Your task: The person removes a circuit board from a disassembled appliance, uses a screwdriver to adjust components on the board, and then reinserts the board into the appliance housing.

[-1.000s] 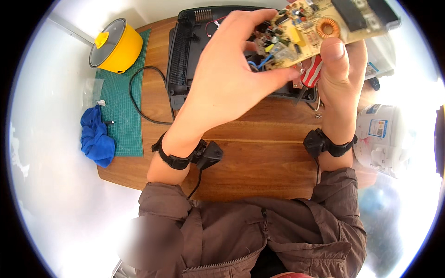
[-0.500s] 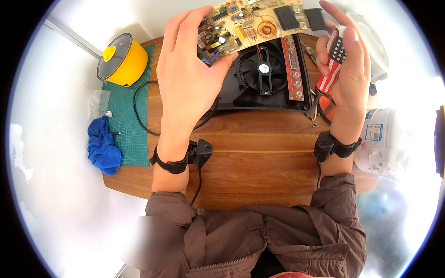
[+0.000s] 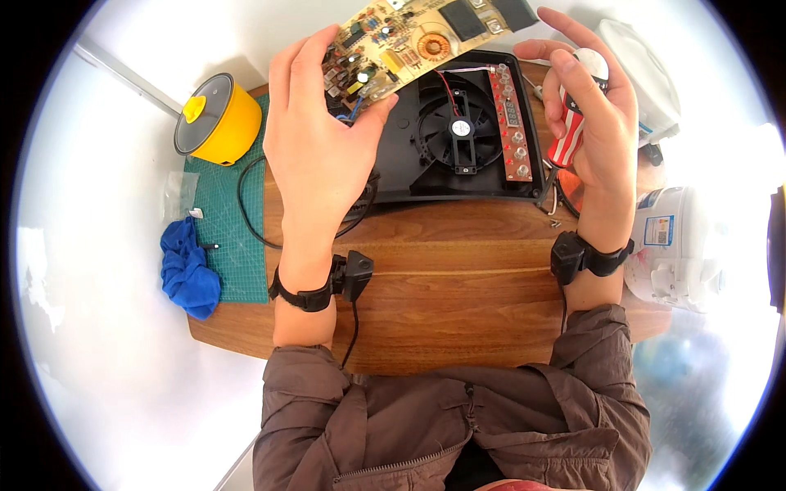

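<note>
A tan circuit board point(image 3: 401, 61) with a copper coil and many small parts is raised and tilted over the table, its left end gripped by my left hand point(image 3: 319, 123). In my right hand point(image 3: 602, 123) is a screwdriver point(image 3: 566, 141) with a red-and-white striped handle, its shaft pointing down. The right index finger stretches toward the board's dark right end; whether it touches cannot be told. Beneath the board lies an open black housing point(image 3: 393, 168) holding a round fan point(image 3: 461, 128). A narrow red-brown board point(image 3: 511, 123) with a small display runs along the housing's right side.
A yellow pot point(image 3: 225, 123) with a lid and a blue cloth point(image 3: 188, 270) rest by the green cutting mat point(image 3: 237, 262) at left. A black cable point(image 3: 250, 217) loops beside the housing. Loose screws point(image 3: 556, 223) lie right of it, near a white container point(image 3: 667, 250).
The circuit board has shifted left and tilted more, its right end higher. My right hand has moved slightly left with the screwdriver, and more of the housing shows.
</note>
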Demonstrator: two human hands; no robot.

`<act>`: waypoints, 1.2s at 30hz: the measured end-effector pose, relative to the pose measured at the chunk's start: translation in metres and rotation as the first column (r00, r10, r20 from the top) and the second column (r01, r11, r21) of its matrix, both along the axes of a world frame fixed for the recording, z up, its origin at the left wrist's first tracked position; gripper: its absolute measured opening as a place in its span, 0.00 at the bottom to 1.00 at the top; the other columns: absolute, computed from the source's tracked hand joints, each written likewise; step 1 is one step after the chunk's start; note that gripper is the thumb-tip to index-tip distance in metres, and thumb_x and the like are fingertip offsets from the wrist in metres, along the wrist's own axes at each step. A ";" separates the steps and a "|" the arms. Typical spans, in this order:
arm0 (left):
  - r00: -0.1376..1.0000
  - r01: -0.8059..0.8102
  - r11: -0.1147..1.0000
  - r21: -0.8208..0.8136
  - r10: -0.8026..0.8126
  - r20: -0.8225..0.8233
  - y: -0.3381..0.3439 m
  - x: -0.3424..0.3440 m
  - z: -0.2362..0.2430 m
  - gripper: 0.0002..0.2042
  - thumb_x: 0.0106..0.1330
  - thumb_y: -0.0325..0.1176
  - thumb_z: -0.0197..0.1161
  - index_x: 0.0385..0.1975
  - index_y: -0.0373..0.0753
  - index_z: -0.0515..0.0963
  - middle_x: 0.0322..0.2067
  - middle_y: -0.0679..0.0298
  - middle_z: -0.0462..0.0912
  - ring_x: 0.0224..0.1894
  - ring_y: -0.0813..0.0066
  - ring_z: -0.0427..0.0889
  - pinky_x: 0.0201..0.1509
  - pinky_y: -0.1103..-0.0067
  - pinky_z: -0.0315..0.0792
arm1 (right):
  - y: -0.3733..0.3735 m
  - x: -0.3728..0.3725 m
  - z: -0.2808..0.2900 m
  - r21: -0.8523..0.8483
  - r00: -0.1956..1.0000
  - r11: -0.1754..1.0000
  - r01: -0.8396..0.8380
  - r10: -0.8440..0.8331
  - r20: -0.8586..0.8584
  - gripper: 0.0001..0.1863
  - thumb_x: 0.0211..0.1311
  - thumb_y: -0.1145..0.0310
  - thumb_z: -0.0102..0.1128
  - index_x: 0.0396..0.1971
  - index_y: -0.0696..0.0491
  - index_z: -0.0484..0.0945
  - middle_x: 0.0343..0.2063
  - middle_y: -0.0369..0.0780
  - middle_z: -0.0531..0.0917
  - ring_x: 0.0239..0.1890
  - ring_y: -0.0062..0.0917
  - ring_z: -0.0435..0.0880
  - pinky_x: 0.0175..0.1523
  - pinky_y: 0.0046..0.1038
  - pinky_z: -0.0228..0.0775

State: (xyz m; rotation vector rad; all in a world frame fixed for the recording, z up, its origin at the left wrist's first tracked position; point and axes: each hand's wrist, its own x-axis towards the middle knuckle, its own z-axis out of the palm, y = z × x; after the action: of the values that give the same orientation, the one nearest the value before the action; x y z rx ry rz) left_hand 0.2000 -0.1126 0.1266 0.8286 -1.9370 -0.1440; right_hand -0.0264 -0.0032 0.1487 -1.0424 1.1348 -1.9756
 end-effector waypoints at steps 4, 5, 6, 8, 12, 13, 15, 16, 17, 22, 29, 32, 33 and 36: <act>1.000 -0.012 0.999 0.048 0.011 0.027 0.002 0.000 0.001 0.36 0.50 0.28 0.82 0.62 0.42 0.77 0.58 0.60 0.78 0.54 0.62 0.82 0.56 0.70 0.78 | -0.001 -0.010 -0.003 0.005 0.985 1.000 -0.018 0.019 -0.174 0.29 0.71 0.64 0.65 0.65 0.64 0.72 0.44 0.49 0.87 0.24 0.16 0.78 0.26 0.17 0.71; 0.999 -0.007 0.998 0.069 0.004 0.036 0.004 0.000 0.001 0.35 0.50 0.28 0.82 0.62 0.41 0.77 0.58 0.60 0.79 0.54 0.62 0.82 0.55 0.71 0.78 | -0.004 -0.012 -0.007 0.025 0.954 0.998 0.050 -0.040 -0.297 0.29 0.73 0.58 0.65 0.64 0.64 0.74 0.44 0.49 0.88 0.22 0.14 0.75 0.24 0.17 0.67; 0.999 0.004 0.996 0.094 -0.008 0.041 0.005 -0.001 0.000 0.35 0.50 0.29 0.82 0.62 0.41 0.77 0.57 0.60 0.79 0.54 0.63 0.82 0.54 0.71 0.78 | -0.005 -0.011 -0.009 0.024 0.960 0.998 0.053 -0.044 -0.278 0.28 0.72 0.62 0.64 0.64 0.63 0.74 0.45 0.50 0.88 0.22 0.14 0.74 0.24 0.17 0.66; 0.998 0.026 0.989 0.144 -0.034 0.050 0.009 -0.005 -0.001 0.35 0.50 0.29 0.82 0.62 0.40 0.77 0.57 0.61 0.79 0.54 0.63 0.82 0.54 0.72 0.78 | -0.007 -0.007 -0.011 0.022 0.970 0.998 0.061 -0.054 -0.239 0.26 0.71 0.69 0.62 0.65 0.63 0.74 0.46 0.51 0.88 0.21 0.12 0.73 0.23 0.16 0.65; 0.998 0.032 0.994 0.109 -0.039 0.054 0.014 -0.013 -0.008 0.35 0.49 0.29 0.82 0.61 0.39 0.77 0.57 0.61 0.79 0.54 0.62 0.83 0.55 0.70 0.78 | -0.008 -0.005 -0.015 0.030 0.978 0.994 0.102 -0.095 -0.187 0.25 0.70 0.70 0.65 0.63 0.64 0.75 0.38 0.48 0.87 0.21 0.13 0.74 0.22 0.16 0.63; 0.997 0.030 0.995 0.093 -0.037 0.068 0.015 -0.014 -0.008 0.35 0.49 0.28 0.82 0.61 0.39 0.77 0.57 0.61 0.79 0.55 0.61 0.83 0.57 0.70 0.78 | -0.008 -0.006 -0.015 0.041 0.978 0.993 0.106 -0.097 -0.185 0.24 0.69 0.70 0.66 0.62 0.64 0.75 0.35 0.46 0.87 0.21 0.13 0.74 0.22 0.17 0.63; 0.996 0.050 0.999 0.019 -0.051 0.077 0.014 -0.016 -0.012 0.37 0.47 0.30 0.83 0.61 0.40 0.75 0.56 0.59 0.78 0.52 0.57 0.83 0.54 0.68 0.79 | -0.008 -0.006 -0.014 0.077 0.978 0.993 0.091 -0.075 -0.195 0.23 0.69 0.71 0.67 0.60 0.64 0.76 0.28 0.42 0.84 0.20 0.13 0.74 0.21 0.17 0.62; 0.995 0.060 0.998 -0.018 -0.058 0.082 0.013 -0.016 -0.014 0.38 0.46 0.30 0.83 0.61 0.41 0.74 0.55 0.59 0.78 0.51 0.55 0.83 0.52 0.67 0.80 | -0.006 -0.006 -0.012 0.100 0.977 0.992 0.075 -0.053 -0.208 0.23 0.69 0.70 0.67 0.59 0.64 0.76 0.25 0.39 0.82 0.19 0.14 0.74 0.21 0.17 0.62; 0.994 0.066 0.997 -0.027 -0.064 0.089 0.014 -0.017 -0.015 0.38 0.46 0.29 0.83 0.61 0.41 0.74 0.55 0.59 0.77 0.51 0.54 0.83 0.53 0.66 0.79 | -0.004 -0.007 -0.011 0.125 0.974 0.990 0.062 -0.033 -0.223 0.22 0.68 0.70 0.68 0.58 0.64 0.77 0.22 0.37 0.80 0.19 0.14 0.73 0.21 0.17 0.62; 0.993 0.082 0.996 -0.034 -0.079 0.087 0.014 -0.021 -0.017 0.39 0.46 0.30 0.84 0.62 0.40 0.73 0.54 0.58 0.77 0.53 0.54 0.81 0.55 0.65 0.76 | -0.006 -0.006 -0.013 0.085 0.980 0.992 0.097 -0.080 -0.184 0.17 0.67 0.69 0.70 0.51 0.61 0.81 0.19 0.33 0.79 0.17 0.12 0.73 0.22 0.17 0.63; 0.993 0.065 0.998 -0.003 -0.064 0.098 0.017 -0.021 -0.018 0.38 0.49 0.30 0.83 0.63 0.39 0.73 0.57 0.57 0.75 0.57 0.55 0.80 0.59 0.66 0.77 | -0.008 -0.008 -0.016 0.091 0.984 0.991 0.096 -0.081 -0.158 0.19 0.66 0.68 0.70 0.53 0.61 0.81 0.19 0.33 0.80 0.16 0.11 0.73 0.22 0.17 0.63; 0.992 0.077 0.997 -0.003 -0.076 0.098 0.017 -0.021 -0.020 0.38 0.50 0.30 0.83 0.63 0.38 0.73 0.58 0.56 0.75 0.57 0.54 0.80 0.59 0.65 0.77 | -0.008 -0.007 -0.016 0.071 0.986 0.994 0.085 -0.074 -0.149 0.19 0.66 0.69 0.70 0.53 0.61 0.81 0.19 0.33 0.80 0.17 0.11 0.73 0.22 0.17 0.63; 0.992 0.079 0.997 -0.008 -0.077 0.101 0.017 -0.022 -0.020 0.38 0.50 0.30 0.83 0.64 0.38 0.73 0.58 0.56 0.75 0.57 0.54 0.80 0.59 0.65 0.77 | -0.009 -0.008 -0.017 0.066 0.987 0.994 0.083 -0.073 -0.146 0.19 0.67 0.69 0.70 0.53 0.61 0.81 0.19 0.33 0.80 0.17 0.11 0.73 0.22 0.16 0.63; 0.992 0.083 0.996 -0.032 -0.079 0.102 0.017 -0.022 -0.020 0.39 0.50 0.30 0.83 0.64 0.38 0.72 0.57 0.55 0.74 0.57 0.54 0.79 0.58 0.65 0.77 | -0.009 -0.008 -0.017 0.055 0.989 0.996 0.074 -0.066 -0.135 0.18 0.67 0.71 0.70 0.53 0.61 0.81 0.19 0.33 0.80 0.18 0.12 0.74 0.22 0.16 0.63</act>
State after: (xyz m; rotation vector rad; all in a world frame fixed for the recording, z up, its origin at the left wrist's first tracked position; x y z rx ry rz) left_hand 0.1783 -0.0958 0.1065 0.7456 -2.0628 -0.1172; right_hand -0.0341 -0.0120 0.1315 -1.1306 1.3107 -1.9375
